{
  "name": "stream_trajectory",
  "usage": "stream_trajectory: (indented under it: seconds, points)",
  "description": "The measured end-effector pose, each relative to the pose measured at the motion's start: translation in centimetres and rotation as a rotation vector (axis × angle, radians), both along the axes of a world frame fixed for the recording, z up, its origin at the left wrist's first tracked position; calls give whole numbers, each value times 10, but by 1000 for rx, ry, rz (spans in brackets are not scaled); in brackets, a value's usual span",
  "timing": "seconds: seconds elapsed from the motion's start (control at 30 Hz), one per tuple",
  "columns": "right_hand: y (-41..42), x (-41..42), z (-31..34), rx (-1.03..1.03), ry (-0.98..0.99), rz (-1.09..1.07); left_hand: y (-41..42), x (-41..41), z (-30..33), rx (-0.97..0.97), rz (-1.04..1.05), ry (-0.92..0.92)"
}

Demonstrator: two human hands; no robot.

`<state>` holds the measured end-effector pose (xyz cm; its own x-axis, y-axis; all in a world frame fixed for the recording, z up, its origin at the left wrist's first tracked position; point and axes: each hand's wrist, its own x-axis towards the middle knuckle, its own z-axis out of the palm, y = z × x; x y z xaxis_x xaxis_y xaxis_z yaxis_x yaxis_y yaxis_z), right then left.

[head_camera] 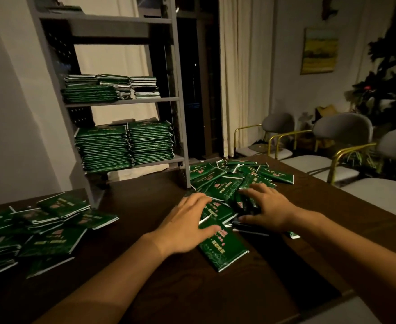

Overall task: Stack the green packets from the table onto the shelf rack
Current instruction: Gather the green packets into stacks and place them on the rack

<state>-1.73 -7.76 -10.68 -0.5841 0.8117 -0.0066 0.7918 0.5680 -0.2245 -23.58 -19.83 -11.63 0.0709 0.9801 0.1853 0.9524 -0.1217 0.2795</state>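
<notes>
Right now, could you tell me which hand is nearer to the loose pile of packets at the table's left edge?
Left. The left hand rests on the packets in front, right of that left pile; the right hand lies farther right.

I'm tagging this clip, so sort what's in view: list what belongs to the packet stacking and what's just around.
Belongs to the job:
- loose packets under both hands
- second loose pile at the table's left
- shelf rack with stacked packets
- left hand, right hand

Just around:
- chairs
- painting
- curtain
- plants
</notes>
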Motion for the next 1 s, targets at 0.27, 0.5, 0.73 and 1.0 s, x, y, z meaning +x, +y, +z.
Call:
stream_trajectory:
  seconds: [0.27,0.5,0.73,1.0]
  points:
    - [35,6,-15,7,-29,-56,51,-7,-13,-96,37,41]
    - [75,-11,-21,-20,-33,-80,108,2,-18,-41,138,34]
    - [82,-11,-38,-48,6,-21,128,-2,-33,-229,146,81]
    - [48,-5,-39,-27,23,29,89,5,-32,-207,113,94]
